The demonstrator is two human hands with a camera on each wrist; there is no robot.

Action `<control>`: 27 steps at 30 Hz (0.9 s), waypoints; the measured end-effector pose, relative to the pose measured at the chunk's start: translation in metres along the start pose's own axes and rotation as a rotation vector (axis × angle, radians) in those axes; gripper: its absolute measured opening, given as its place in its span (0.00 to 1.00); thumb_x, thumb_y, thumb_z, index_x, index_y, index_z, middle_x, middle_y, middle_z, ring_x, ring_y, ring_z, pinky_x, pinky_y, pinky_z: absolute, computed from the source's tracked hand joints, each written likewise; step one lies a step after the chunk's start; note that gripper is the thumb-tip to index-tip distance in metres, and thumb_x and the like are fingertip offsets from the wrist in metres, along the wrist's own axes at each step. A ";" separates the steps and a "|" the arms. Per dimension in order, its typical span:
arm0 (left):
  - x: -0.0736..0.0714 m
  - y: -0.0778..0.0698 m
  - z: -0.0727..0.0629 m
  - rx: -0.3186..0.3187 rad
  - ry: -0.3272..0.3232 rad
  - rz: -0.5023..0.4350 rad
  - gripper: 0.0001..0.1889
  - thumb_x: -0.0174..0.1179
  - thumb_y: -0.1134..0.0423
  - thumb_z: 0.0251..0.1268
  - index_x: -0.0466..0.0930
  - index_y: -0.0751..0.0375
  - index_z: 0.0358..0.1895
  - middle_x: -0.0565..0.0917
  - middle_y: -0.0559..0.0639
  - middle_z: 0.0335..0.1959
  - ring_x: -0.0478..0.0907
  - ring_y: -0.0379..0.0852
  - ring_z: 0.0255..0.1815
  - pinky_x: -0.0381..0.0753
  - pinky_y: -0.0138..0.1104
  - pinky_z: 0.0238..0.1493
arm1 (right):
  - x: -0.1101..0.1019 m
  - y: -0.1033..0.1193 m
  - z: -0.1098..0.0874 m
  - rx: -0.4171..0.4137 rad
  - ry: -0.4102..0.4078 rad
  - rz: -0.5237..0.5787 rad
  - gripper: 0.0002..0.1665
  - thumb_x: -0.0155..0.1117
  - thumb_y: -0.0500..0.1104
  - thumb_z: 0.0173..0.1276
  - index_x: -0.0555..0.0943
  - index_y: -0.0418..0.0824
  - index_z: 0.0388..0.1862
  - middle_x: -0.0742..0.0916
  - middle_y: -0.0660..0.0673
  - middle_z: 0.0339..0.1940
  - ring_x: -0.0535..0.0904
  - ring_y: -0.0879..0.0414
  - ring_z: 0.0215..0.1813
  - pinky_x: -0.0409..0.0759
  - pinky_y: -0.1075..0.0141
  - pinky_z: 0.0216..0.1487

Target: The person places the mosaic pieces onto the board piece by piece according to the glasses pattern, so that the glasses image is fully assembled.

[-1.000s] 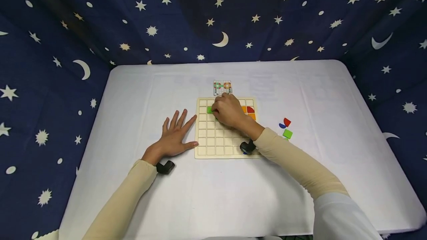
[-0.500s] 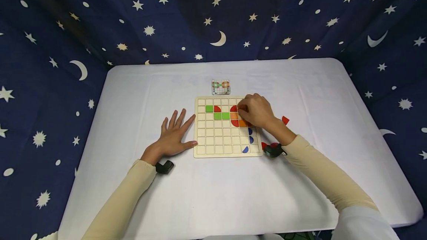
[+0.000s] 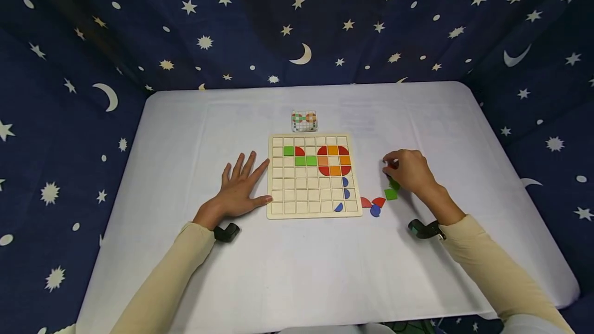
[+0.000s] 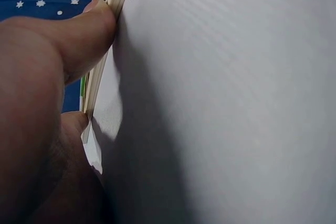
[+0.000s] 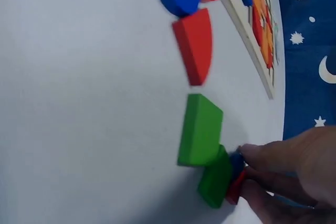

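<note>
Head: left hand (image 3: 238,192) palm down on the worktop (image 3: 278,272), fingers straight and spread, thumb and index at the left edge of the gridded board (image 3: 301,196). Right hand (image 3: 408,169) off the board's right side, fingers bent down to the loose pieces. Board sits mid-worktop, pattern card (image 3: 304,121) just behind it. Set in the board: green squares, a lone red quarter, a red/orange ring and three blue half-discs. Loose green blocks (image 3: 391,194) lie near the right hand.

Left wrist: shows the contact side-on, two digits against the board's edge. Loose pieces out of shot.

Right wrist: fingertips at a red piece (image 5: 235,188) and a blue piece (image 5: 238,162), right beside the green blocks; head view mostly hides that blue. Can't tell if either is gripped. Block thickness shows only here.
</note>
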State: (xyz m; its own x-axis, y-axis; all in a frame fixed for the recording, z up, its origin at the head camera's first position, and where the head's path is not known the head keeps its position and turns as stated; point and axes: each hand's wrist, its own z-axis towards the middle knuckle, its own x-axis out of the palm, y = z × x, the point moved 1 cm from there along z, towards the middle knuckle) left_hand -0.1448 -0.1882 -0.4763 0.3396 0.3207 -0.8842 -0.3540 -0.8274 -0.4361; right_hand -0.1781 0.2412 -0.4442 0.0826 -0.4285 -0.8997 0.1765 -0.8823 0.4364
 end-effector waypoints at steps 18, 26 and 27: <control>0.002 0.001 0.003 0.012 -0.002 0.001 0.48 0.58 0.36 0.64 0.43 0.49 0.81 0.34 0.60 0.80 0.24 0.62 0.77 0.26 0.62 0.68 | -0.007 -0.006 -0.007 0.050 0.034 0.071 0.11 0.71 0.31 0.60 0.86 0.31 0.42 0.82 0.42 0.26 0.75 0.48 0.30 0.72 0.57 0.31; 0.004 0.002 0.004 0.008 -0.002 0.006 0.49 0.58 0.35 0.64 0.43 0.47 0.81 0.34 0.59 0.80 0.24 0.61 0.77 0.26 0.62 0.68 | -0.024 -0.016 -0.014 0.093 0.206 0.035 0.17 0.71 0.31 0.59 0.85 0.31 0.49 0.85 0.36 0.42 0.78 0.42 0.43 0.78 0.50 0.43; 0.004 0.002 0.004 0.006 -0.002 0.007 0.49 0.58 0.35 0.64 0.43 0.47 0.81 0.34 0.59 0.80 0.24 0.61 0.77 0.27 0.62 0.68 | -0.023 -0.019 -0.016 0.073 0.214 0.037 0.16 0.70 0.31 0.60 0.86 0.31 0.49 0.86 0.37 0.41 0.78 0.44 0.42 0.78 0.51 0.42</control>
State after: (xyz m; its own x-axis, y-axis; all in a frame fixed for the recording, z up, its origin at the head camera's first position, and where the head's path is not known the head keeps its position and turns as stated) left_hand -0.1475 -0.1868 -0.4810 0.3350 0.3159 -0.8877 -0.3619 -0.8267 -0.4308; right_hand -0.1677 0.2711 -0.4323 0.2956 -0.4163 -0.8598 0.0984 -0.8820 0.4609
